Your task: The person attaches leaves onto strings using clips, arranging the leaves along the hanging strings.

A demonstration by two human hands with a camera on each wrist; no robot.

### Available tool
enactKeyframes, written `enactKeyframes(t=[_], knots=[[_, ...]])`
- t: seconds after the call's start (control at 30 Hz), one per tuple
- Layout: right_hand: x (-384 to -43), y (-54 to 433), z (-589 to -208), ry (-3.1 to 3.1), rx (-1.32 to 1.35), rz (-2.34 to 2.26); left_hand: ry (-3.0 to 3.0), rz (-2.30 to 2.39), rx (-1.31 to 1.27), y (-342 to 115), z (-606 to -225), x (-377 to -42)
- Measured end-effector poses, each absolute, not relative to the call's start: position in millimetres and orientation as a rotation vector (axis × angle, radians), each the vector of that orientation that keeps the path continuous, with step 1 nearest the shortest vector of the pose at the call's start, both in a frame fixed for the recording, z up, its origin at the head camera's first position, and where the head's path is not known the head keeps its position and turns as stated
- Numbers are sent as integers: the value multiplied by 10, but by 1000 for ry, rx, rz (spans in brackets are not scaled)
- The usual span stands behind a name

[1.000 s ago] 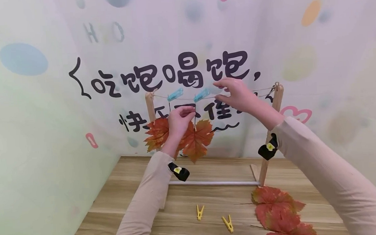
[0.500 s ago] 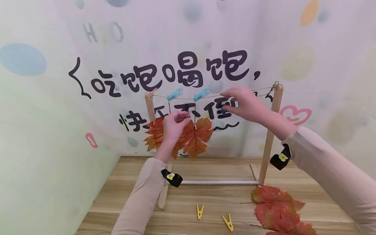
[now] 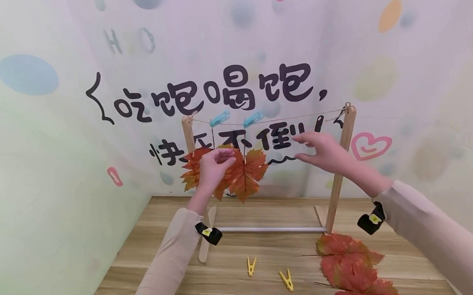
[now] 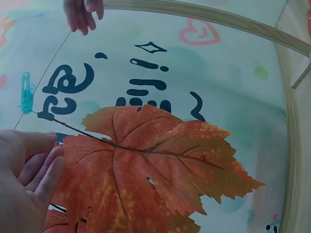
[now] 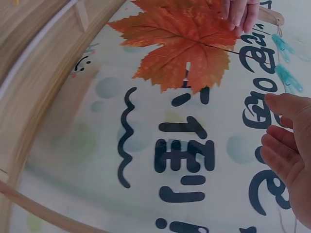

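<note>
Your two hands are well apart. Left hand [image 3: 215, 166] is at the hanging leaves, fingers loosely bent, thumb near the fingertips; can't tell if it touches a leaf. Right hand [image 3: 321, 152] is below the line [image 3: 299, 116], thumb and fingers apart, near the right post [image 3: 339, 184].

Two orange-red leaves hang side by side: left leaf [image 3: 191, 167], right leaf [image 3: 246, 176]. Each stem runs up to a blue peg on the line: left peg [image 3: 220, 118], right peg [image 3: 253, 119]. Pegs sit toward the left post [image 3: 188, 134].

In the way: your left hand covers part of the leaves from the head view, and its wrist crosses in front of the lower left post. Your right forearm passes in front of the right post. A white bar [image 3: 273, 230] joins the posts low down.

On the worktop [image 3: 147, 277], in front of the bar: two yellow pegs, one nearer the bar [image 3: 251, 267], one nearer you [image 3: 286, 280]. Red leaves [image 3: 342, 251] overlap at the right, just in front of the right post, stems pointing left. Behind it all: printed backdrop [image 3: 437, 65], black characters.
</note>
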State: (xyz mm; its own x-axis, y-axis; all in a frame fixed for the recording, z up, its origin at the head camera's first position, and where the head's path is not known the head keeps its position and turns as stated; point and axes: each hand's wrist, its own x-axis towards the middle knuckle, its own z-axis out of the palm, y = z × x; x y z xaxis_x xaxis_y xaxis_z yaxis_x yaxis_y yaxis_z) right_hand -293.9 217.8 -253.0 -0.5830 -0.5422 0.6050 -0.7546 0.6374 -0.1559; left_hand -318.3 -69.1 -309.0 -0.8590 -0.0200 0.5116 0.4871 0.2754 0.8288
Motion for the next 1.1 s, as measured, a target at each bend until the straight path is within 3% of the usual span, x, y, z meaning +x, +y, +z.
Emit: enactKeyframes(t=[0.57, 1.1], knots=[[-2791, 2466, -3102, -2440, 943, 624, -2239, -1603, -434, -805, -3402, -3066], [-2632, 2708, -3821, -2591, 828, 755, -2402, -1556, -494, -768, -3951, -2990]])
